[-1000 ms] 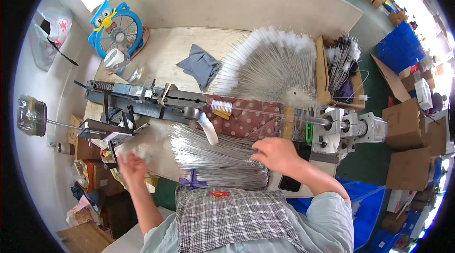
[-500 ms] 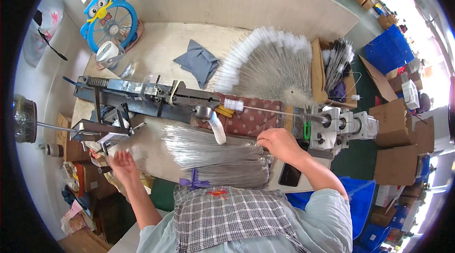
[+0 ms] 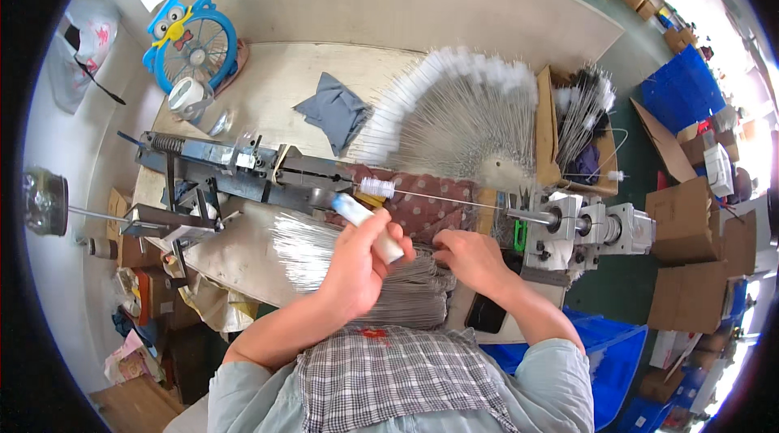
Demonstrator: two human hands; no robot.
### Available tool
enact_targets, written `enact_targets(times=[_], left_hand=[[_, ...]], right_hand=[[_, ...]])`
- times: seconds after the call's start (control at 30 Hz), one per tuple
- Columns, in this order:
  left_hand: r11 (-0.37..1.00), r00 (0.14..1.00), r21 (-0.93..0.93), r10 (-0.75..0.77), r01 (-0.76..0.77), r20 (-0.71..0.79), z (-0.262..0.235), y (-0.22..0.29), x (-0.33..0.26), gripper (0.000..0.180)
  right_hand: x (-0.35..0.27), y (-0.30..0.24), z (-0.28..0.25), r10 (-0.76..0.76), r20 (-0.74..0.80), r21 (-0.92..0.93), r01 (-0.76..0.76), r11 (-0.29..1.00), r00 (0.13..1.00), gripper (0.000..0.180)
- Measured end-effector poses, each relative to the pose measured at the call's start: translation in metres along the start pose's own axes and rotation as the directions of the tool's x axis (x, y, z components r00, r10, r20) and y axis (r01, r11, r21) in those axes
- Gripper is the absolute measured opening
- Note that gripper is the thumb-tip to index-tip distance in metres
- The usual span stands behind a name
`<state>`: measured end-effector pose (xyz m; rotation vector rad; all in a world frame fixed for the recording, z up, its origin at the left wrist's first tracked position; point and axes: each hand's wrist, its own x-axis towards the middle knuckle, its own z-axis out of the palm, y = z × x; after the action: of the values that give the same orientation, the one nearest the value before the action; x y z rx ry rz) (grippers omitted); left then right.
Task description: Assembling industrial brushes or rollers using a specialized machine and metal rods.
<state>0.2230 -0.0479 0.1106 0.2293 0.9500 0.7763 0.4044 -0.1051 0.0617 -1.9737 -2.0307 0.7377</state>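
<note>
My left hand (image 3: 361, 262) is closed round the white-wrapped handle (image 3: 380, 242) of a lever on the long metal machine (image 3: 235, 180). Beside it, my right hand (image 3: 475, 261) has its fingers bent together at the right ends of the twisted wires (image 3: 410, 295); whether a wire is pinched there is hidden. Just beyond my hands, a white bristle brush (image 3: 377, 188) sits on a thin wire that runs from the machine to the chuck (image 3: 540, 216) on the right. A dotted brown cloth (image 3: 430, 206) lies beneath it.
Many finished white brushes (image 3: 462, 100) fan out at the back. A cardboard box (image 3: 548, 129) of brushes stands to their right. A grey cloth (image 3: 334, 112) and a blue fan (image 3: 195, 47) are at back left. Near my right forearm are a phone (image 3: 485, 314) and a blue crate (image 3: 604, 352).
My left hand has moved from the lower left, where it was open, to grip the white handle, which is now tilted differently. My right hand has stayed by the wire ends.
</note>
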Motion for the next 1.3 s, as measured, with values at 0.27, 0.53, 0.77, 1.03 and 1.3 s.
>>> enact_targets(times=[0.27, 0.53, 0.77, 1.03, 1.3], left_hand=[[0.974, 0.957, -0.151, 0.199, -0.170, 0.209, -0.066, 0.058, -0.031, 0.048], [0.813, 0.820, 0.554, -0.187, -0.180, 0.541, -0.046, 0.041, -0.032, 0.025], [-0.441, 0.437, 0.530, 0.302, -0.724, 0.847, 0.011, -0.014, 0.063, 0.018], [-0.807, 0.507, 0.482, 0.274, -0.341, 0.817, 0.034, -0.009, 0.135, 0.018], [-0.371, 0.358, 0.530, 0.439, -0.763, 0.824, -0.021, -0.017, 0.059, 0.025]], right_hand=[[-0.023, 0.000, -0.030, -0.117, -0.082, -0.167, 0.102, 0.981, 0.990, 0.019], [-0.049, -0.021, -0.091, -0.017, -0.232, -0.696, -0.154, 0.701, 0.973, 0.029], [-0.037, 0.020, -0.138, -0.149, -0.552, -0.325, -0.046, 0.945, 0.821, 0.015], [0.021, 0.034, -0.093, -0.054, -0.225, -0.051, 0.044, 0.998, 0.973, 0.016], [0.044, 0.002, -0.099, -0.307, -0.153, -0.025, 0.307, 0.952, 0.939, 0.015]])
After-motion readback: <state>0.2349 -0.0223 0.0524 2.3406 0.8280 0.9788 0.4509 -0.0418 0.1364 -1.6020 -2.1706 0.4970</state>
